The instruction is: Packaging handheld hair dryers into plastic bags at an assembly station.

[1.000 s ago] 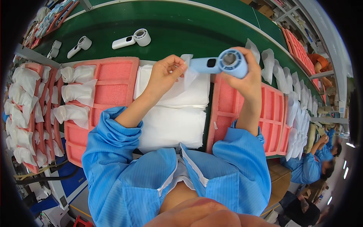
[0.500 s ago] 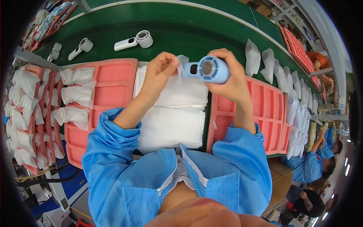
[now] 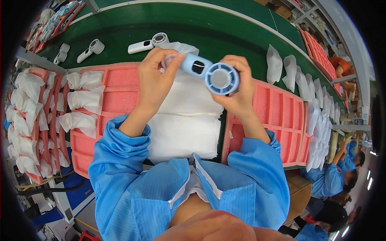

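Note:
I hold a light blue hand-held fan (image 3: 209, 72) in front of me, its round head turned toward the camera. My right hand (image 3: 237, 98) grips it just behind the head. My left hand (image 3: 155, 82) holds the handle end, where a thin white plastic bag (image 3: 179, 48) sits against the handle. Below the hands lies a stack of white foam bags (image 3: 183, 124) between two pink foam trays.
A pink tray (image 3: 102, 104) on the left holds bagged items; an empty pink slotted tray (image 3: 287, 120) is on the right. White fans (image 3: 146, 44) (image 3: 90, 50) lie on the green conveyor belt (image 3: 225, 34). White bags (image 3: 281, 66) line the right. Other workers in blue sit at the far right.
The fan has swung left and down toward me, its head now facing the camera. My left hand has closed on the handle end with the bag.

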A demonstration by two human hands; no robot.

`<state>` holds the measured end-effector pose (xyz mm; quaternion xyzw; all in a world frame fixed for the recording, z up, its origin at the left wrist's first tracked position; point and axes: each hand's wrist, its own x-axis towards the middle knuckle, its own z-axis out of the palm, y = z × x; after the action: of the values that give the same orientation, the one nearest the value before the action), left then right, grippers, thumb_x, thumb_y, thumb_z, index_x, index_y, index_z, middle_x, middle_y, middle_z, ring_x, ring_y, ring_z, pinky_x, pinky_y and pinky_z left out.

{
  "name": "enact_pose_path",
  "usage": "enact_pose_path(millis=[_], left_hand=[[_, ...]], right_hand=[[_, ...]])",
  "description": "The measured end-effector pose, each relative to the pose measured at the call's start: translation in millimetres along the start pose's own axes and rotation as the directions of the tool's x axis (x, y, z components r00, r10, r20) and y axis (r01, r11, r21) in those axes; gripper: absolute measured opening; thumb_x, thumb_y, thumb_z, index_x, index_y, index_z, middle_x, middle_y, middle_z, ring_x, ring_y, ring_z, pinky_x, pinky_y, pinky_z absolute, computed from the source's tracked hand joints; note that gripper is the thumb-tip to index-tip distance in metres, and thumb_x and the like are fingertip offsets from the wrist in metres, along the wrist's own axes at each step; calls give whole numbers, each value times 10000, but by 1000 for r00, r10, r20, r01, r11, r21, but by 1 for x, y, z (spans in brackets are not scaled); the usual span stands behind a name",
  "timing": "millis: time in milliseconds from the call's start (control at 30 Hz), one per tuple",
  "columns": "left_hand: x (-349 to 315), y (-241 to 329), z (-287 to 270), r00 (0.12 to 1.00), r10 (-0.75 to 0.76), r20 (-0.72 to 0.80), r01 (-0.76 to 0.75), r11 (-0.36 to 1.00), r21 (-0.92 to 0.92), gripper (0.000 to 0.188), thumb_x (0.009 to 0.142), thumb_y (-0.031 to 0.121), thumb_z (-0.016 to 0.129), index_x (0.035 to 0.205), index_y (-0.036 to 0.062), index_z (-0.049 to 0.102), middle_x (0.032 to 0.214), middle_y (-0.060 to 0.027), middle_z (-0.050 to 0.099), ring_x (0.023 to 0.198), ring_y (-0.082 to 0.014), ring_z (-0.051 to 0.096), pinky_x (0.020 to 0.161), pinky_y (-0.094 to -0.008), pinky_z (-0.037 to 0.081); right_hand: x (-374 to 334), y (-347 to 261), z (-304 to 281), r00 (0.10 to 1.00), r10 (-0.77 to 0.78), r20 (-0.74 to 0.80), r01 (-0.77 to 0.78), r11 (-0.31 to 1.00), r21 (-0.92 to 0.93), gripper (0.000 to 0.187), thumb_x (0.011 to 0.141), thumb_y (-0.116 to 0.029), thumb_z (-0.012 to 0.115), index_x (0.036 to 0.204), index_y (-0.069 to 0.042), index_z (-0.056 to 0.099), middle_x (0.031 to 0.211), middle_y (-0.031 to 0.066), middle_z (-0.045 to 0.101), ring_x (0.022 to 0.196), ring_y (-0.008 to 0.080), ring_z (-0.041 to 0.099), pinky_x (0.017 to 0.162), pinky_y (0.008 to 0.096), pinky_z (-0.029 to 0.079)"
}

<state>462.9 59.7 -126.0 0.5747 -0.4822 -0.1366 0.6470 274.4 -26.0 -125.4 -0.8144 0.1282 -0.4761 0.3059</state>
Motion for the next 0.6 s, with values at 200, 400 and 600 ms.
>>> enact_pose_path(millis=[200, 400, 600], left_hand=[[-27, 28, 8, 981, 125, 148, -116, 991, -69, 105, 829, 68, 739, 880, -10, 691, 790, -35, 615, 682, -96, 548, 593, -225, 423], [-57, 30, 31, 916, 342, 207, -373, 919, 131, 196, 762, -7, 745, 955, 18, 721, 801, -65, 633, 646, -161, 560, 580, -252, 442], [-46, 32, 27, 857, 406, 317, -472, 865, 167, 401, 699, -19, 762, 1086, 52, 690, 937, -92, 633, 715, -222, 596, 622, -317, 492]], right_hand=[[-12, 7, 26, 984, -138, 116, 163, 957, -239, 829, 596, -3, 826, 1329, 24, 439, 1163, 188, 482, 1005, 332, 541, 788, 354, 494], [-10, 12, 22, 984, -169, 63, 180, 941, -286, 847, 646, -15, 812, 1383, 44, 399, 1198, 199, 455, 998, 331, 536, 780, 357, 493], [-3, 12, 12, 996, 80, -47, -91, 945, -313, 782, 676, -53, 808, 1357, 13, 429, 1215, 182, 451, 1004, 307, 535, 783, 352, 496]])
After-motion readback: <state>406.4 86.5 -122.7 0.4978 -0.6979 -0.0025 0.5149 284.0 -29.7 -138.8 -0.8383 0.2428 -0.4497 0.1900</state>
